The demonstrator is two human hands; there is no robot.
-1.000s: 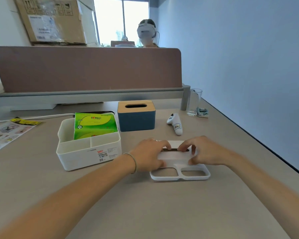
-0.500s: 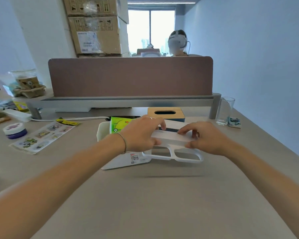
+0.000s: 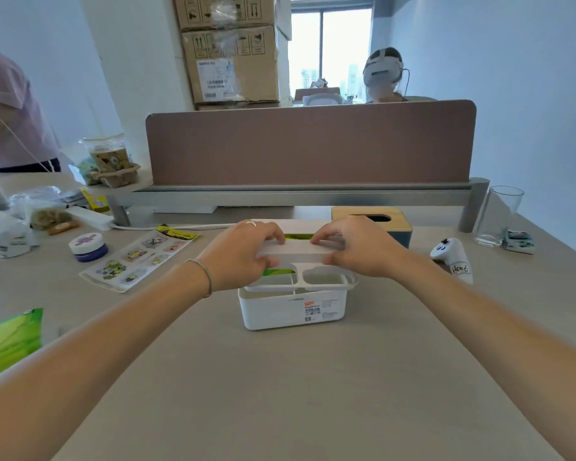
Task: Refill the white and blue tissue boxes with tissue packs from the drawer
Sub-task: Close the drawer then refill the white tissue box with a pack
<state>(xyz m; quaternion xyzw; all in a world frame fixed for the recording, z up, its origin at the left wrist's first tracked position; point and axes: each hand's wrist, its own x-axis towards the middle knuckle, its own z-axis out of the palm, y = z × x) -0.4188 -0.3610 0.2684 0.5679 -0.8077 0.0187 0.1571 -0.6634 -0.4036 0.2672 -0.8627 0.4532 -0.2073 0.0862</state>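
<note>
The white tissue box (image 3: 293, 309) stands mid-table, a green tissue pack (image 3: 296, 236) showing inside it through the lid's slot. Its white lid (image 3: 301, 261) sits just over the box's top, tilted slightly. My left hand (image 3: 243, 252) grips the lid's left end and my right hand (image 3: 359, 246) its right end. The blue tissue box (image 3: 379, 221) with a wooden top stands behind my right hand, partly hidden. A second green tissue pack (image 3: 9, 341) lies at the table's left edge.
A white controller (image 3: 453, 259) lies right of the boxes, a glass (image 3: 501, 216) beyond it. A sticker sheet (image 3: 137, 257), a small jar (image 3: 87, 246) and bags lie at left. A desk divider (image 3: 310, 144) closes the back; people stand at left and beyond the divider.
Both hands lifted the white lid off the table and carried it left over the white box, where it now sits just above the rim. My view turned left.
</note>
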